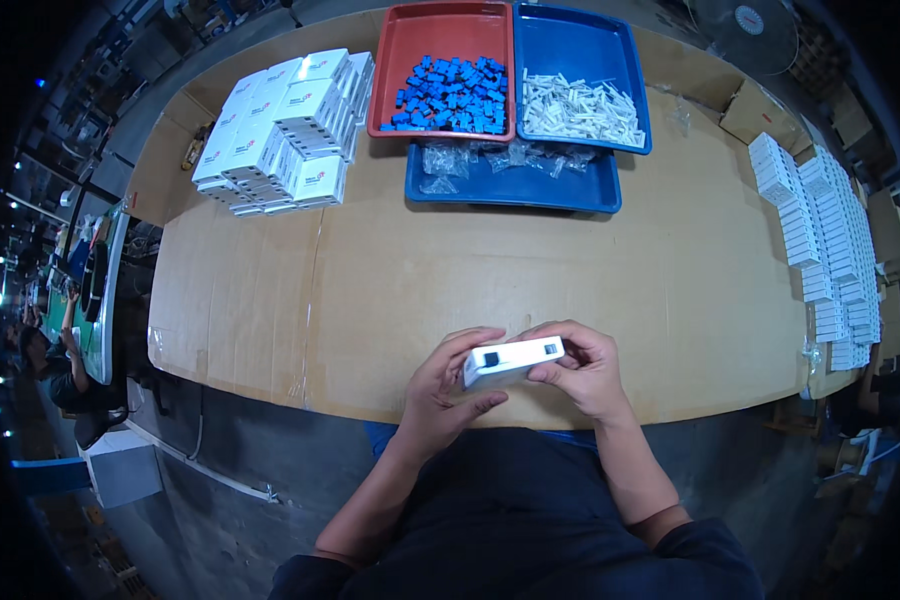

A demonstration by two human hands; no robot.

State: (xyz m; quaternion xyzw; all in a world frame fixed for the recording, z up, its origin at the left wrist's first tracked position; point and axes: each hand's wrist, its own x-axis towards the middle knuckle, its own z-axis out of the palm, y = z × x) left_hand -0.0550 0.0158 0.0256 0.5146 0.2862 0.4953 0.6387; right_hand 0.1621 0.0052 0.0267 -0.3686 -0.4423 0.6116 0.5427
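Close to my body, over the table's front edge, I hold a small flat white box (515, 366). A dark square shows near the left end of its upward edge, and a smaller dark square marks the right end. My left hand (438, 390) wraps the left end, its fingers behind the box and its thumb low in front. At the right end my right hand (585, 368) grips the box between thumb and fingers. Part of the fingertips is hidden behind the box.
Stacked white boxes (260, 135) stand at the far left. A red tray (395, 40) holds blue pieces; a blue tray (575, 35) holds slim white pieces. A lower blue tray (510, 195) contains clear plastic bags. More white boxes (820, 240) line the right side of the cardboard-covered table (570, 270).
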